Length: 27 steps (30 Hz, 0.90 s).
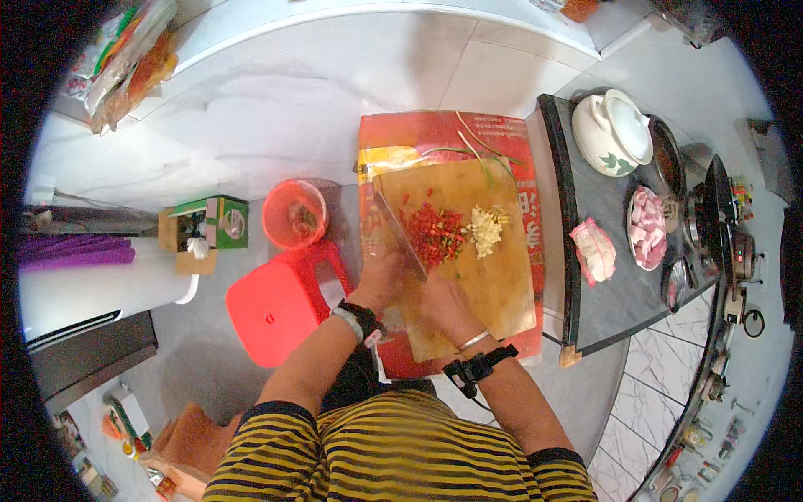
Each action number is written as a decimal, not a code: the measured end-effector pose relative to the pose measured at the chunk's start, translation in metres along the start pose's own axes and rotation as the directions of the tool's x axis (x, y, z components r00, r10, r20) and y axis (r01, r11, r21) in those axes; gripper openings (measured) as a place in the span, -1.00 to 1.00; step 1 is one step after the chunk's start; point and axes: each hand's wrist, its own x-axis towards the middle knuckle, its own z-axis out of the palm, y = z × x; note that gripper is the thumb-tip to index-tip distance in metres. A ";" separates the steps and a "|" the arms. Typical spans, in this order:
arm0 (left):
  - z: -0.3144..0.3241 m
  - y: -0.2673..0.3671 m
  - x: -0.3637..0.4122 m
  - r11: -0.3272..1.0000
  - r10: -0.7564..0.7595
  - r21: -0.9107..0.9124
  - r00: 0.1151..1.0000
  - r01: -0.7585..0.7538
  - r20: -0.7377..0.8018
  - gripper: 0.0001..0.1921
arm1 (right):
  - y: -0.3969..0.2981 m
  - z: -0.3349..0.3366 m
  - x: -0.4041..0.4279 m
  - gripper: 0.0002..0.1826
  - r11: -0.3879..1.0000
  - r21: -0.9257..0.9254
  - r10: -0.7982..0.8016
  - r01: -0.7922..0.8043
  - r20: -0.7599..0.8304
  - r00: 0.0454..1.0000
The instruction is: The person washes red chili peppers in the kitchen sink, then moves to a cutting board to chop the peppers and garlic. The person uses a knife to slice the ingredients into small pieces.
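A wooden cutting board (495,282) lies at a slant on a red printed sheet (382,132). Chopped red chili (433,232) with green bits is heaped on it, and pale minced garlic (486,232) sits just to the right. My right hand (442,304) is closed around the handle end of a kitchen knife (403,237), whose blade points up and left beside the chili. At the blade's left side is my left hand (384,276), blurred and close to the knife; its fingers are not clear. Green onion stalks (467,150) lie across the board's top edge.
Left of the board stand a red plastic stool (273,307) and a red bin (295,213). A dark counter (602,314) on the right holds a lidded white pot (605,135), a plate of raw meat (647,229) and a red net bag (591,251). An opened green box (226,223) is farther left.
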 end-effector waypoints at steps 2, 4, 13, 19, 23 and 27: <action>-0.011 0.021 0.004 0.978 0.063 0.197 0.998 -0.064 0.012 -0.83 | -0.003 -0.010 -0.001 -0.82 1.000 0.001 0.006 -0.006 0.014 1.000; -0.017 0.022 0.002 0.980 -0.005 0.199 1.000 0.009 -0.020 -0.86 | -0.013 -0.021 0.000 -0.81 1.000 0.020 -0.011 0.010 0.067 0.998; -0.015 0.004 -0.002 0.958 0.103 0.272 0.994 -0.089 -0.038 -0.78 | 0.001 0.009 -0.009 -0.81 0.981 -0.148 -0.115 0.127 0.086 0.990; -0.006 0.024 0.004 0.976 0.154 0.161 0.987 -0.145 -0.046 -0.78 | 0.002 -0.002 -0.009 -0.83 0.985 0.130 0.093 -0.114 0.155 0.984; 0.005 -0.044 -0.012 0.917 -0.259 -0.283 0.959 0.282 0.116 -0.84 | -0.017 -0.005 0.012 -0.82 0.972 0.226 0.025 -0.065 0.176 0.984; 0.003 -0.024 0.006 0.994 -0.085 0.090 0.981 0.070 0.175 -0.84 | -0.026 -0.040 0.006 -0.80 0.968 0.202 0.124 -0.148 0.125 0.984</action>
